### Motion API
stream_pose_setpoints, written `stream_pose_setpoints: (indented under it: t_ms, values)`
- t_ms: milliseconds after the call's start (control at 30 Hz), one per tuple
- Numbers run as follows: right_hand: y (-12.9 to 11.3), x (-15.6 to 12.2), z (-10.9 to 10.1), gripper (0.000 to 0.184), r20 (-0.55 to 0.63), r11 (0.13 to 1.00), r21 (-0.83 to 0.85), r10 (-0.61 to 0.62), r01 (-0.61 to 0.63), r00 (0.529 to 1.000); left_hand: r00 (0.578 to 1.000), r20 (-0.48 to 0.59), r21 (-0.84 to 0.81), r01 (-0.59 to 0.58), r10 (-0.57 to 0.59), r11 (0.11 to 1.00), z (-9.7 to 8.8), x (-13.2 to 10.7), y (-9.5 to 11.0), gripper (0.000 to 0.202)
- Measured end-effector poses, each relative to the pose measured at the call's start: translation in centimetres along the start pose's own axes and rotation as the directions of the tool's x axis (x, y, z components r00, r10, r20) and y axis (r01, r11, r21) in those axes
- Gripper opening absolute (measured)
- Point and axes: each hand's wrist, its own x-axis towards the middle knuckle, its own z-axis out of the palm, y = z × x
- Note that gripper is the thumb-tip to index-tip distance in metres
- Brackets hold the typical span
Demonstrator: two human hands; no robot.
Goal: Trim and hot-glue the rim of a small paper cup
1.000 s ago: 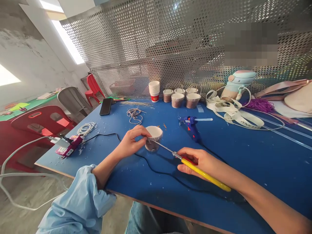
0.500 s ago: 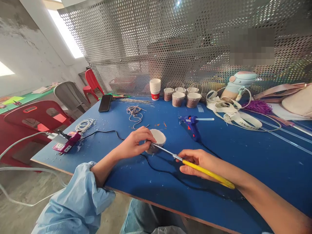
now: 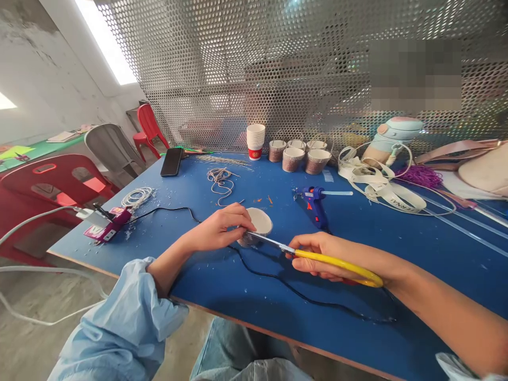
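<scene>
In front of me on the blue table stands a paper cup (image 3: 260, 222) with a white inside and a brownish, textured outer wrap. My left hand (image 3: 226, 225) is closed at its near left rim, thumb and fingertips together; the exact grip is partly hidden. My right hand (image 3: 323, 254) holds scissors (image 3: 337, 265) with yellow handles, the fingers wrapped round near the pivot. The blades point left, their tips at the left fingertips beside the cup's rim. Whether the blades are apart I cannot tell.
A blue glue gun (image 3: 315, 203) lies right of the cup, its black cord crossing the table. Behind are tangled twine (image 3: 220, 177), stacked paper cups (image 3: 255, 142), several wrapped cups (image 3: 293, 157) with handles, and a phone (image 3: 172, 161). White ribbon (image 3: 377, 185) lies right; a power strip (image 3: 109, 225) left.
The scissors have turned slightly in my right hand, so the yellow handle loop shows wider. My left hand stays at the cup's rim. The view has shifted a little.
</scene>
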Motion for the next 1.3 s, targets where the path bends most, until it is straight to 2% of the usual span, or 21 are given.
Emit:
stream_pose_setpoints:
  t_ms: [367, 567, 700, 833, 933, 1067, 1167, 1233, 1300]
  values:
    - [0.1, 0.4, 0.0, 0.048, 0.005, 0.999, 0.039, -0.028, 0.028, 1.000, 1.000, 0.017, -0.011, 0.003, -0.003, 1.000, -0.1, -0.1, -0.3, 0.023]
    - [-0.4, 0.3, -0.4, 0.046, -0.018, 0.998, -0.071, 0.000, -0.001, 1.000, 1.000, 0.010, -0.021, -0.018, 0.019, 1.000, -0.1, -0.1, -0.3, 0.023]
    - [-1.3, 0.1, -0.4, 0.044, -0.089, 0.974, -0.228, -0.035, 0.014, 0.995, 1.000, 0.017, -0.026, -0.009, 0.010, 1.000, -0.1, 0.0, -0.2, 0.023]
    - [-1.7, -0.5, 0.1, 0.041, -0.141, 0.954, -0.299, -0.062, 0.017, 0.988, 1.000, 0.017, -0.035, -0.012, 0.012, 0.999, -0.1, 0.0, -0.2, 0.024]
    - [-1.4, -0.9, 0.8, 0.036, -0.208, 0.881, -0.472, -0.116, 0.003, 0.971, 1.000, 0.007, -0.029, -0.009, 0.009, 1.000, 0.0, 0.0, -0.3, 0.024]
    - [-1.1, -1.3, 2.1, 0.024, -0.276, 0.671, -0.735, -0.166, -0.097, 0.947, 0.999, -0.019, -0.023, 0.026, -0.027, 0.999, 0.1, 0.0, -0.4, 0.024]
    - [-1.1, -1.6, 2.7, 0.022, -0.275, 0.546, -0.824, -0.151, -0.152, 0.949, 0.998, -0.036, -0.026, 0.042, -0.043, 0.999, 0.2, 0.0, -0.4, 0.021]
    - [-1.0, -1.9, 2.6, 0.024, -0.268, 0.522, -0.836, -0.122, -0.167, 0.956, 0.998, -0.048, -0.028, 0.047, -0.048, 0.998, 0.3, 0.0, -0.4, 0.017]
    - [-0.7, -2.2, 2.4, 0.026, -0.265, 0.548, -0.820, -0.108, -0.165, 0.958, 0.997, -0.052, -0.022, 0.054, -0.055, 0.998, 0.4, -0.1, -0.4, 0.013]
